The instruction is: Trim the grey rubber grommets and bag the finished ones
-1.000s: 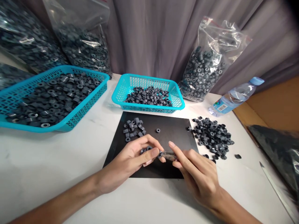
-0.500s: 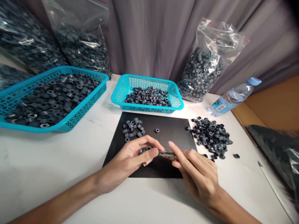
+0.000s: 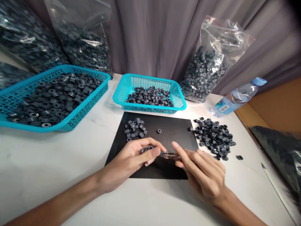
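Note:
My left hand is closed around several small dark grey rings, which show between its thumb and fingers. At its fingertips sits another grey ring, mostly hidden. A small metal hand tool with slim jaws, like nippers, is gripped in my right hand. Its tip meets the ring at the left fingertips, while my right index finger stretches out above it. Both hands hover over a black mat. One loose ring lies flat on that mat, and a cluster of rings sits at its upper left.
A large blue basket and a smaller blue basket contain grey rings. Right of the mat is a pile of dark pieces. A clear bag and a water bottle stand behind. A pointed strip lies far right.
The whole view has shifted slightly. My right hand and the tool have moved a little to the right, and slightly more of the ring at the left fingertips shows.

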`<state>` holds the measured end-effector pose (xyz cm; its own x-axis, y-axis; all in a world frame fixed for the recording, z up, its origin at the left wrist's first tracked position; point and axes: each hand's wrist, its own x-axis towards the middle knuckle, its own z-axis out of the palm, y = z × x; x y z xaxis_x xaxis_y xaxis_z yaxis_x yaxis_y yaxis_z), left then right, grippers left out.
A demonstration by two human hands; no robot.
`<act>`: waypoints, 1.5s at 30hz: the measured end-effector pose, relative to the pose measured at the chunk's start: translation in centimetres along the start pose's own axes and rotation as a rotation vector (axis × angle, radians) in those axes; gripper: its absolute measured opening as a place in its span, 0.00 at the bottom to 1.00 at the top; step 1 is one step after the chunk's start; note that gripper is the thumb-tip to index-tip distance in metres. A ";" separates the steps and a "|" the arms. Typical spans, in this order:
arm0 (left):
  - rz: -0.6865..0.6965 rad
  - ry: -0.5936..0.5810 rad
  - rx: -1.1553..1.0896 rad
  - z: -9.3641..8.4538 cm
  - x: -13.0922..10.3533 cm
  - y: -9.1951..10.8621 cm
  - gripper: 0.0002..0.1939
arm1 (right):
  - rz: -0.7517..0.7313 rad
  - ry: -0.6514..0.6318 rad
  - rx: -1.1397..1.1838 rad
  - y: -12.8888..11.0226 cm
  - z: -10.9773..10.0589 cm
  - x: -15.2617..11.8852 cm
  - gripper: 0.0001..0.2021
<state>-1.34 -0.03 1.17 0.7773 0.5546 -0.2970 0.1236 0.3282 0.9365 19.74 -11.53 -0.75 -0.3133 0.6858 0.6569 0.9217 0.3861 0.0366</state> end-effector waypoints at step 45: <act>-0.041 -0.051 -0.074 0.3 0.3 -0.1 0.16 | -0.134 -0.051 -0.069 1.9 -0.4 -0.2 0.32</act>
<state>-0.93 -0.13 1.05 0.8031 0.5008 -0.3228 0.1111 0.4064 0.9069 21.62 -11.18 -0.50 -0.4446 0.6620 0.6034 0.8837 0.4343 0.1745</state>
